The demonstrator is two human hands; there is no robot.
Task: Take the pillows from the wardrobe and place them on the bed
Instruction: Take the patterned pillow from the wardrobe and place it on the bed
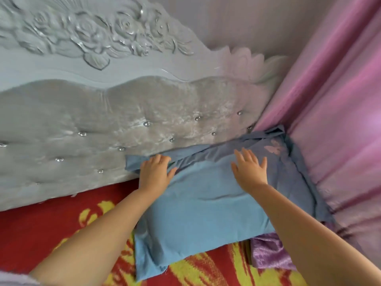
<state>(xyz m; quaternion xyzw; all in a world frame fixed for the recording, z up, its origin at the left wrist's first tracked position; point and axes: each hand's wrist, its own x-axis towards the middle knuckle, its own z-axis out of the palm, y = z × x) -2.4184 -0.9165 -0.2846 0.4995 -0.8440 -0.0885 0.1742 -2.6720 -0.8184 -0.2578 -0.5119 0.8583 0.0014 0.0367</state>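
A blue pillow [202, 207] with a pink butterfly print at its far corner lies on the bed [37, 230], pushed against the headboard and the curtain. My left hand [154, 172] rests flat on the pillow's upper left edge, fingers loosely curled over the fabric flap. My right hand [250, 169] lies palm down on the pillow's upper middle, fingers spread. Neither hand grips anything. A shiny purple pillow [270, 254] pokes out from under the blue one at the lower right.
A grey tufted headboard [123, 120] with carved roses rises behind the pillow. Pink curtains [334, 120] hang along the right side, touching the bed. The bed cover is red with a yellow pattern.
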